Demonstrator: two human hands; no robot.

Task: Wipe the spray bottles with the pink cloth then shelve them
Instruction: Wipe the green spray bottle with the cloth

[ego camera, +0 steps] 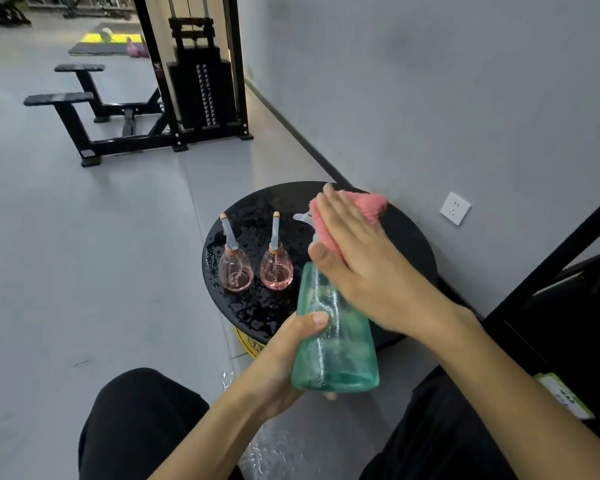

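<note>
My left hand [284, 355] grips the lower body of a teal see-through spray bottle [336, 344], held tilted above my lap. My right hand [357, 258] lies flat with straight fingers over the pink cloth [368, 206], pressing it against the bottle's neck and white spray head [302, 217]. Two small pink round spray bottles [235, 270] [276, 268] stand upright side by side on the wet black round table [253, 306], left of the teal bottle.
A grey wall with a white socket [455, 208] runs along the right. A black shelf frame [551, 258] stands at the right edge. A black gym machine [174, 98] and benches stand on the grey floor behind. A yellow base [246, 342] shows under the table.
</note>
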